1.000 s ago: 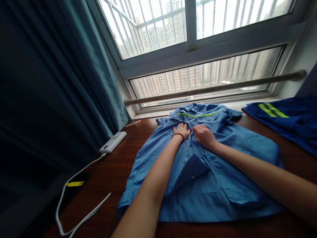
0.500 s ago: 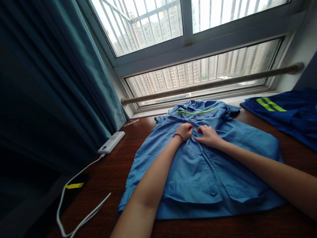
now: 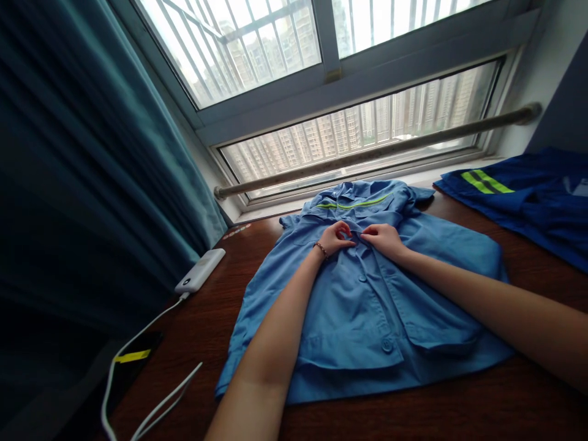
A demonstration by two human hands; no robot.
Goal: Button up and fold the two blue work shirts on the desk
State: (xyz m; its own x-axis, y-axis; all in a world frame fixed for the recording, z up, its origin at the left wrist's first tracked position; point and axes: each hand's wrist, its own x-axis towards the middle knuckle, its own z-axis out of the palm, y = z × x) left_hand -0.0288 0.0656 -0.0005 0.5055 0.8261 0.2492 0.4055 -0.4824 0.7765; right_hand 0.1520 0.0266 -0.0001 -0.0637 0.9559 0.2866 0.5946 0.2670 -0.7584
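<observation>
Light-blue shirt [image 3: 340,306], spread on the wooden tabletop [image 3: 184,343], collar toward the window [image 3: 349,135]; it extends beneath and around both hands. The 2 hands meet over its front opening, above 2 visible buttons. Left hand [image 3: 337,237]: grip partly open, thumb and fingers curved at the cloth. Right hand [image 3: 380,237]: grip nearly closed, fingertips pinching the placket edge. Dark-blue garment [image 3: 528,202]: right of the shirt.

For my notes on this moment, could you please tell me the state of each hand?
Left hand: fingers curled at the front of the light-blue shirt; grip cannot be told.
Right hand: fingers closed, pinching the shirt's front.
</observation>
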